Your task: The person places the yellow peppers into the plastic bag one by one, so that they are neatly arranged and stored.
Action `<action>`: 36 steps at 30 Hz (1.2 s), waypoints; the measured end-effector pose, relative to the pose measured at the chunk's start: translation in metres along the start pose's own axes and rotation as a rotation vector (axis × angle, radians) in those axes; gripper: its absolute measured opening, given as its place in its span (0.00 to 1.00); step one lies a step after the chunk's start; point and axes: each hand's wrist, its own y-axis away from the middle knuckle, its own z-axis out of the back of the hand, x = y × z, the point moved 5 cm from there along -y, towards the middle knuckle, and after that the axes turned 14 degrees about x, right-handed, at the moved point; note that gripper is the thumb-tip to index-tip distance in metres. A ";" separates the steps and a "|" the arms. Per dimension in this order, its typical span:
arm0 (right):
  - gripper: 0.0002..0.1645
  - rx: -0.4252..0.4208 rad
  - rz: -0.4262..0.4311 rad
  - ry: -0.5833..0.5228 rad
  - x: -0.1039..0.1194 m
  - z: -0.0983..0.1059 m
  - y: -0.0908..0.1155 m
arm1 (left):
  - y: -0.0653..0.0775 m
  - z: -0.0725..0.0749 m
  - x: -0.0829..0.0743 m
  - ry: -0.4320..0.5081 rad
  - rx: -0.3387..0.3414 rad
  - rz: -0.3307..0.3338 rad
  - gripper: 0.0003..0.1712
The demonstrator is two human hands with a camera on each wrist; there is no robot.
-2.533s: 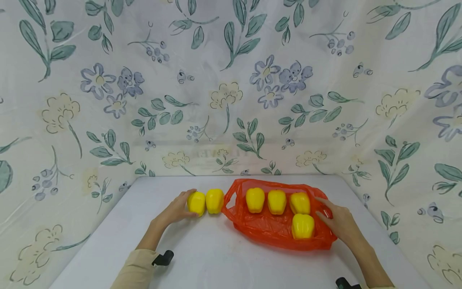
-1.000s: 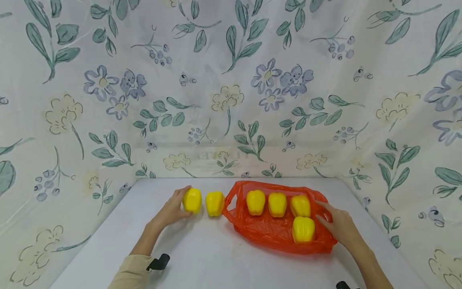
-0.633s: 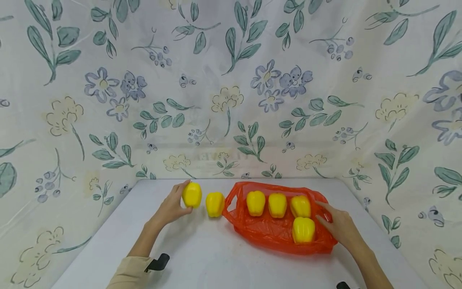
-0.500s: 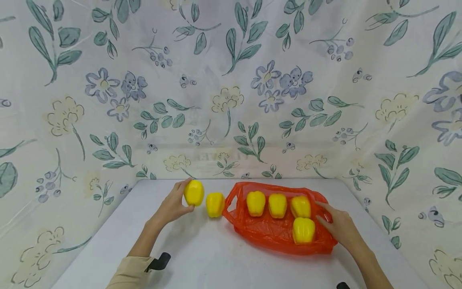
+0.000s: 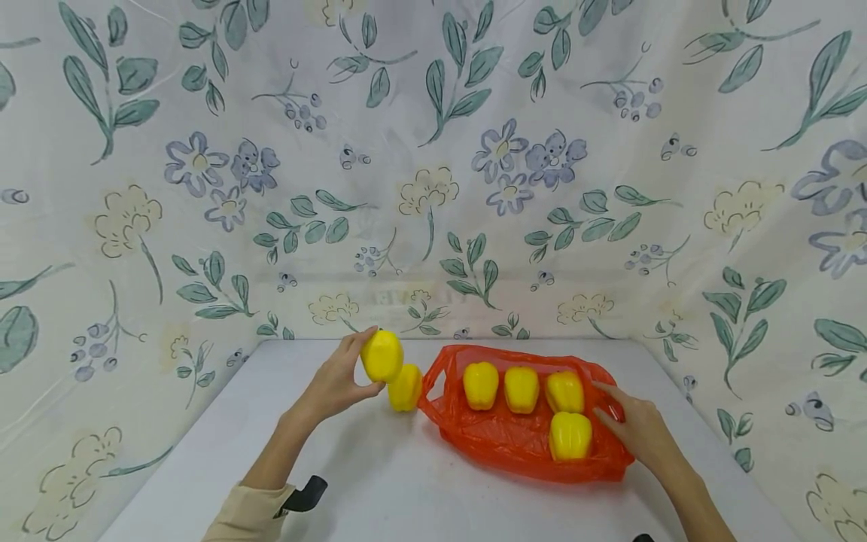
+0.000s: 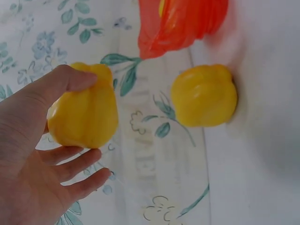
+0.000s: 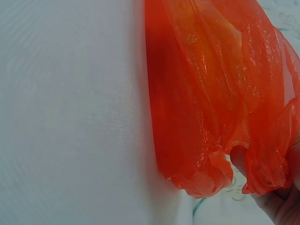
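My left hand (image 5: 335,384) holds a yellow bell pepper (image 5: 382,356) above the table, pinched between thumb and fingers; in the left wrist view the thumb (image 6: 70,79) lies across the pepper. A second yellow bell pepper (image 5: 405,391) stands on the table just behind it, partly covered in the head view. To the right spreads a red plastic bag (image 5: 494,433) with its mouth wide, several yellow bell peppers (image 5: 521,390) standing inside. At the bag's right end my right hand (image 5: 640,429) grips its edge; the right wrist view shows crumpled red film (image 7: 269,159) between thumb and fingers.
The white table (image 5: 406,489) ends at the back against a flower-patterned curtain (image 5: 433,226), which also hangs along both sides. A loop handle of the bag (image 5: 431,391) reaches close to the standing pepper. A black wrist mount (image 5: 306,494) sits on the left forearm.
My left hand has lifted the leftmost pepper off the table, first slightly left, then up and rightward, so it now overlaps the standing pepper. The right hand keeps its grip on the bag.
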 end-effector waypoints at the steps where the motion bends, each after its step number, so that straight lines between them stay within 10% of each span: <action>1: 0.29 -0.003 0.003 0.001 0.000 0.000 0.000 | -0.001 0.000 -0.003 -0.001 0.001 -0.009 0.54; 36: 0.30 -0.007 -0.008 -0.006 -0.001 0.002 0.001 | -0.039 -0.067 -0.075 0.200 0.275 -0.163 0.53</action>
